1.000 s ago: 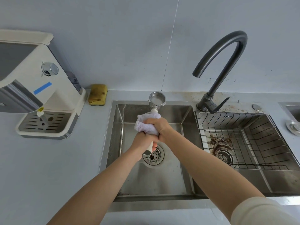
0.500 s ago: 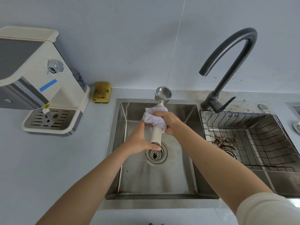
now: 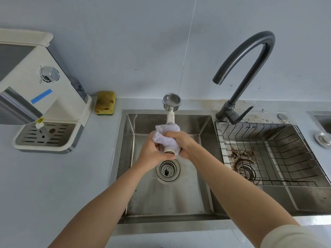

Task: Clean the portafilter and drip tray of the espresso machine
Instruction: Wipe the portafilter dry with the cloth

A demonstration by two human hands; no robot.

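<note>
**Wiping the portafilter [image 3: 171, 102] handle**

Head view: the left hand [image 3: 152, 153] grips the portafilter by its handle end over the sink [image 3: 179, 199]. The right hand [image 3: 181, 143] clenches a white cloth [image 3: 167, 136] round the handle. Twisting while sliding should wipe it evenly. The drip tray [image 3: 44, 136] sits in the espresso machine [image 3: 59, 104] on the grey tabletop [image 3: 53, 185].

The cloth [image 3: 168, 138], left hand [image 3: 152, 154] and right hand [image 3: 185, 143] hid most of the portafilter [image 3: 171, 101] handle. The left edge cut off the espresso machine [image 3: 35, 83].

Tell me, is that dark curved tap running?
Off: no water falls from the spout of the dark curved metal tap.
</note>
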